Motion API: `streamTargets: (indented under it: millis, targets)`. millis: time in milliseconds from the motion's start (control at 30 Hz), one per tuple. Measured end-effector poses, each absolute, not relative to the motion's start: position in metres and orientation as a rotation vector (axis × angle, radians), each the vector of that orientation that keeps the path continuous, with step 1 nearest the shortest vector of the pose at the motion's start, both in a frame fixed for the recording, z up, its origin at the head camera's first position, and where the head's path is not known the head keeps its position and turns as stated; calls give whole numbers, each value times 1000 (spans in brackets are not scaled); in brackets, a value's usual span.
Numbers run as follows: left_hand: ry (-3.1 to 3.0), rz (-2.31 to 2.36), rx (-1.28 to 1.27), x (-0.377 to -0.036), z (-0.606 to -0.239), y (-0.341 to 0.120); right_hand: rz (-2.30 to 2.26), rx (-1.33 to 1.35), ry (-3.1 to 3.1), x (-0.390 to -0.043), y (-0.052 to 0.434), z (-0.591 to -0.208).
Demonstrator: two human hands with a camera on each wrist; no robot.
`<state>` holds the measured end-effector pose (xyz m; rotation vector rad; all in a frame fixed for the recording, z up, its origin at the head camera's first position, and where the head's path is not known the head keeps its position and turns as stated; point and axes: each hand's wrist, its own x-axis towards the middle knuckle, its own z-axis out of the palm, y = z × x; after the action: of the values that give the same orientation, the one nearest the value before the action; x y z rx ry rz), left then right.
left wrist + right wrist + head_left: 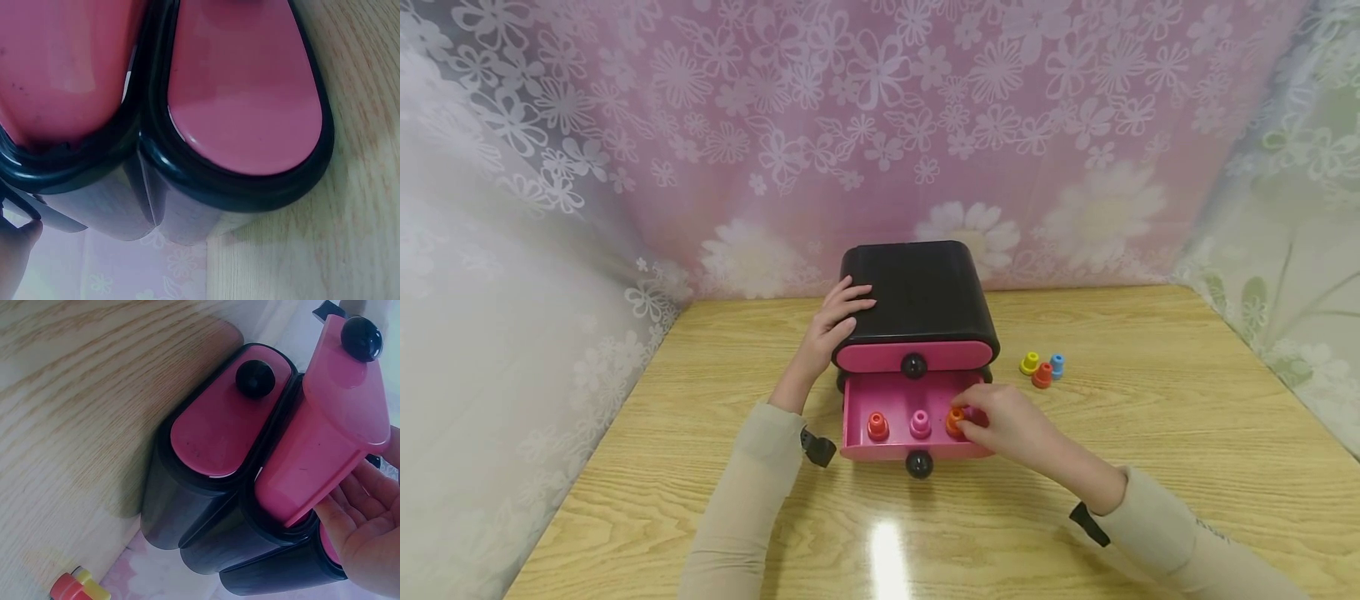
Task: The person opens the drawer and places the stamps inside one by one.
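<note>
A small black chest (917, 287) with pink drawers stands on the table, its middle drawer (861, 392) pulled out. In the head view, a red-orange peg (877, 427), a pink peg (921, 424) and an orange peg (954, 423) stand upright in a row in that drawer. My right hand (1011, 423) pinches the orange peg between thumb and fingers at the drawer's right end. The left hand (827, 333) rests on the chest's top left edge, fingers spread. From the right wrist, the right hand (369, 531) is beside the open drawer (319, 456); its fingertips are hidden.
Right of the chest, a yellow peg (1029, 363), a red peg (1042, 375) and a blue peg (1057, 366) sit close together on the wooden table (1150, 433). The top drawer (872, 358) and bottom drawer (206, 437) are closed. Flowered cloth (880, 150) hangs behind.
</note>
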<state>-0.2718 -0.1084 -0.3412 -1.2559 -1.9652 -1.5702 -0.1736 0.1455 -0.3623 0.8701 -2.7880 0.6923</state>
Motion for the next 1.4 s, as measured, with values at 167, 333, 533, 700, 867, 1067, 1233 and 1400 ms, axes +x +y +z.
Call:
streamTargets:
  millis: [167, 333, 533, 700, 867, 1067, 1233, 1400]
  targets:
    - [-1978, -1570, -1245, -271, -342, -109, 715, 870, -2791, -173, 146, -362]
    - [-1970, -1568, -1248, -270, -342, -109, 743, 898, -2760, -172, 147, -363]
    - [-1958, -1574, -1250, -271, -342, -109, 785, 927, -2691, -167, 150, -360]
    - [-1952, -1573, -1252, -271, -342, -109, 839, 919, -2635, -158, 150, -354]
    - [-1945, -1570, -1262, -276, -346, -110, 963, 943, -2567, -144, 149, -350]
    - [-1950, -1570, -1264, -295, -364, -113, 1264, 1038, -2618, -126, 145, -355]
    - [-1947, -1561, -1269, -284, -351, -110, 1738, 1043, -2722, -120, 137, -369]
    - [-1968, -1561, -1263, -271, -341, -109, 2034, 960, -2805, -120, 131, -385]
